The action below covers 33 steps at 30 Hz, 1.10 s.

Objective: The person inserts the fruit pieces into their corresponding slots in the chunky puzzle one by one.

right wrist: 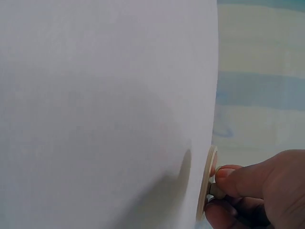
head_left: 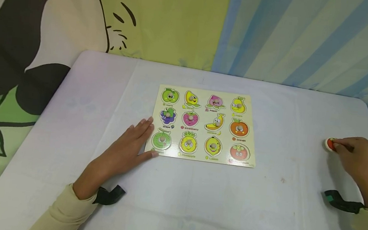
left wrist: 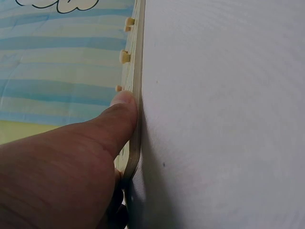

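A fruit knob puzzle board (head_left: pixel 199 160) lies on the table, with wooden-knobbed pieces such as an orange (head_left: pixel 239 128) and a lemon (head_left: pixel 213 146). At its lower right corner, the red persimmon spot (head_left: pixel 239 152) shows a picture with no knob. My left hand (head_left: pixel 128 150) rests on the board's left edge with fingers extended, its thumb (left wrist: pixel 121 114) along the near edge. Far to the right, my right hand (head_left: pixel 362 160) pinches a round red puzzle piece (head_left: pixel 329 144) by its knob (right wrist: pixel 217 191). The right wrist view shows that piece edge-on, its shadow falling on the cloth.
A white cloth (head_left: pixel 196 200) covers the table. Behind it hangs a printed backdrop (head_left: pixel 166 22) with yellow, blue stripes and a black-and-white figure at the left. Dark straps (head_left: pixel 109 195) sit on both wrists.
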Each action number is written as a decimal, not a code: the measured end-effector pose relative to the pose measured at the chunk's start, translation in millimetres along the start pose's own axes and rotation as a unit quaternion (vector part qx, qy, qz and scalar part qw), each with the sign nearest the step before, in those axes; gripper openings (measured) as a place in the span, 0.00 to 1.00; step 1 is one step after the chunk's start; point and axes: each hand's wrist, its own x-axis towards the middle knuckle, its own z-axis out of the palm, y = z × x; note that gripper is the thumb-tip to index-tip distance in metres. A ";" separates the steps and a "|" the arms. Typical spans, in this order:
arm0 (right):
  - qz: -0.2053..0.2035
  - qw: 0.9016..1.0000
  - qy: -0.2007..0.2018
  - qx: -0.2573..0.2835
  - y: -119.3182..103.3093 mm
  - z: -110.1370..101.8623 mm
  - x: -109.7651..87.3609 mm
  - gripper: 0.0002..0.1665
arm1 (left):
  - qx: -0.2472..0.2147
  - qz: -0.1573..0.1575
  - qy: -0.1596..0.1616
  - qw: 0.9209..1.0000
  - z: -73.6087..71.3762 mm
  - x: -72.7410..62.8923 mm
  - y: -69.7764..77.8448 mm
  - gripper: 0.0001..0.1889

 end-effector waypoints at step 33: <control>-0.216 0.970 -0.015 0.113 -107.5 6.1 -39.5 0.09 | 0.000 0.008 0.011 1.000 1.1 -0.2 -0.2 0.47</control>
